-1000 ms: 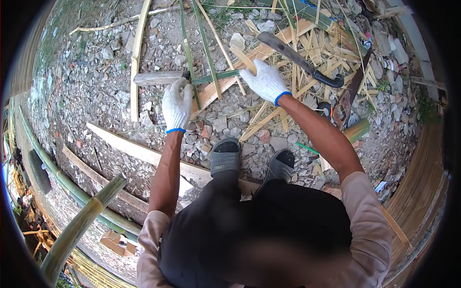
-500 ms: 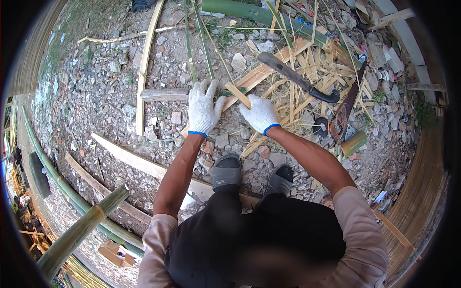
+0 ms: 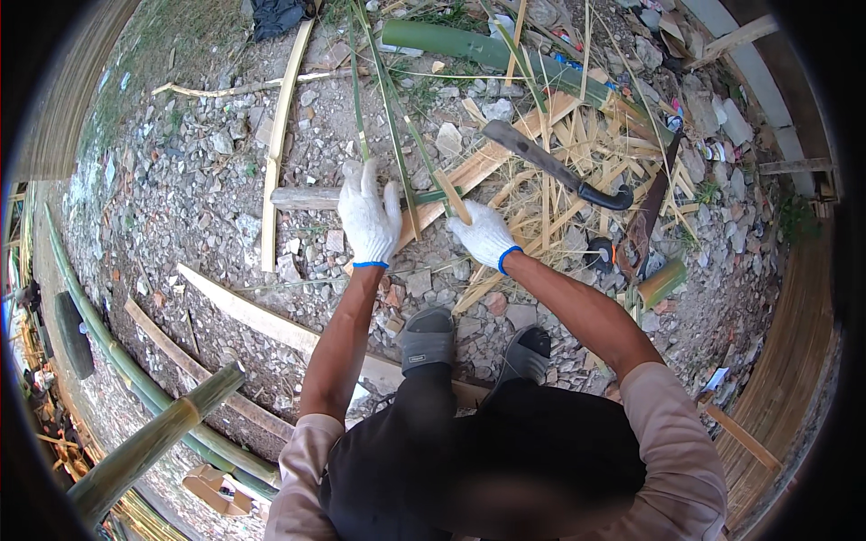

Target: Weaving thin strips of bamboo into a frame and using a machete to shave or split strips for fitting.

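My left hand [image 3: 368,221], in a white knit glove with a blue cuff, has its fingers stretched out and its thumb apart. Its fingertips are at the lower end of a thin green bamboo strip [image 3: 357,99]. Another long green strip [image 3: 394,122] passes just right of that hand. My right hand [image 3: 484,236], gloved the same way, is closed around the lower end of a short pale stick of split bamboo [image 3: 452,196]. Behind this stick lie a small green bamboo piece [image 3: 433,196] and a wide pale plank [image 3: 505,144]. A greyish wood block [image 3: 307,198] lies beside my left hand.
A machete [image 3: 550,162] with a black hooked handle rests on bamboo offcuts [image 3: 586,135] at right, near a saw [image 3: 651,212]. A green bamboo pole [image 3: 451,41] lies at the far side. Another pole [image 3: 162,433] juts in at lower left. Rubble covers the ground.
My left hand has shifted slightly left and down, off the longer green strips, and its thumb has spread. The pale stick in my right hand has tilted more upright and moved slightly down.
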### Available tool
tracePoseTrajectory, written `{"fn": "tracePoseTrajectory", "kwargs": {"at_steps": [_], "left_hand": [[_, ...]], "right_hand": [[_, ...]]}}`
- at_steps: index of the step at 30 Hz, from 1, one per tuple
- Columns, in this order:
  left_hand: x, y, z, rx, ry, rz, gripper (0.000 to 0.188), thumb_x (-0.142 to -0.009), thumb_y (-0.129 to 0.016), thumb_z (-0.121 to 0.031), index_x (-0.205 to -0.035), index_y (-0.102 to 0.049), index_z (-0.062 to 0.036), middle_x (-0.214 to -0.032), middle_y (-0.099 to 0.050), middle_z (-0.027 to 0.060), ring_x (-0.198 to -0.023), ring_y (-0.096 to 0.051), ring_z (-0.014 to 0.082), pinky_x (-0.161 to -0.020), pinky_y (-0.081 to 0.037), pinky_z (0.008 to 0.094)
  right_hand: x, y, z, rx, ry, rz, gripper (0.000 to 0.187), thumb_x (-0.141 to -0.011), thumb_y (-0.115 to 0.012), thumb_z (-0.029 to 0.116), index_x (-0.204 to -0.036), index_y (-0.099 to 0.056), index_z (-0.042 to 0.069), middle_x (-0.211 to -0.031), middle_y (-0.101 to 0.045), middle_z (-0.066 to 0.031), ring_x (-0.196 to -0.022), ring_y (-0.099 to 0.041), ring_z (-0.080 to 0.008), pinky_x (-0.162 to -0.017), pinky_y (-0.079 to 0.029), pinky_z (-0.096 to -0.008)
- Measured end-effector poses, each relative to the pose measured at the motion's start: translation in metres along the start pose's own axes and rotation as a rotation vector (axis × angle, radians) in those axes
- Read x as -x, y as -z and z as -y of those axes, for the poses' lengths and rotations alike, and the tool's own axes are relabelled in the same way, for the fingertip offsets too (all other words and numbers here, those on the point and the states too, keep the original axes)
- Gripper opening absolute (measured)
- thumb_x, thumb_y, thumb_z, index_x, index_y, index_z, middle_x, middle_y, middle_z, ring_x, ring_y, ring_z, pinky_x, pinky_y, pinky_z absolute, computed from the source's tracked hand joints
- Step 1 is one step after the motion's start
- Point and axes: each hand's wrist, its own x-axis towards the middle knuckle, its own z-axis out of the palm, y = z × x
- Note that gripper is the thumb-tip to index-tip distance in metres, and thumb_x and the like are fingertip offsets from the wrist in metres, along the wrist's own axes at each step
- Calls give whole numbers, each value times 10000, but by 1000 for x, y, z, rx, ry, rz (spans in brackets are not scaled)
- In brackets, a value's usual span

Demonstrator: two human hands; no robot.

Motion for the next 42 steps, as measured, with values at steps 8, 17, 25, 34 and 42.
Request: {"fn": "tracePoseTrajectory", "kwargs": {"at_steps": [8,17,25,34,42], "left_hand": [[-41,24,92,-287,110,236,403,-1008,-661,-430,-1098,-714,-41,-988,-736,228,-941,-707,423,-891,-519,532],[-25,68,112,-537,11,396,479,-1040,-592,-498,-994,-770,-56,-945,-753,205,-921,-728,391,-839,-545,516],[-24,118,185,-635,617,89,582,-1074,-504,-560,-996,-756,-41,-889,-742,251,-872,-736,450,-789,-576,569],[-140,46,178,-497,154,117,672,-881,-796,-451,-1394,-573,-79,-1243,-672,225,-1157,-665,426,-968,-548,539],[-255,-38,180,-604,-59,280,884,-828,-812,-206,-1612,-412,-288,-1570,-516,183,-1414,-527,437,-1096,-518,561]], "right_hand": [[8,-11,15,-99,-18,-25,336,-983,-669,347,-1048,-665,18,-910,-722,-225,-908,-705,-423,-829,-547,-502],[10,-3,7,-152,-31,-20,291,-1006,-640,314,-1052,-675,29,-797,-716,-139,-782,-706,-325,-772,-546,-451],[9,2,16,-158,-85,26,277,-1011,-641,296,-1062,-680,27,-763,-700,-91,-740,-688,-231,-743,-540,-403],[11,12,19,-129,-150,63,295,-1029,-610,297,-1151,-672,35,-797,-715,-68,-755,-707,-187,-747,-553,-377],[12,7,28,-162,-144,147,393,-1023,-621,343,-1232,-672,14,-811,-719,-73,-761,-694,-202,-756,-546,-374]]}}
